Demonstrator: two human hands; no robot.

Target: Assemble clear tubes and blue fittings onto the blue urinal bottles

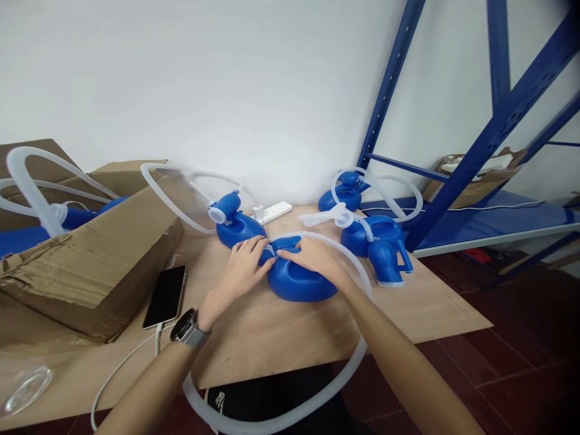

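A blue plastic container (299, 284) lies on the wooden board (281, 332) in front of me. My left hand (244, 261) rests on its left end and pinches a small whitish fitting at its neck. My right hand (312, 257) presses on top of the container, fingertips meeting the left hand at the fitting. A long translucent white hose (357, 356) loops from the container around my right forearm and down past the board's near edge. A watch sits on my left wrist.
More blue containers with hoses stand behind: one (238, 226) at centre, one (380, 238) to the right, one (345, 193) by the wall. An open cardboard box (90, 260) at left, a phone (166, 296) on a cable, a white power strip (277, 211), blue shelving (471, 163) right.
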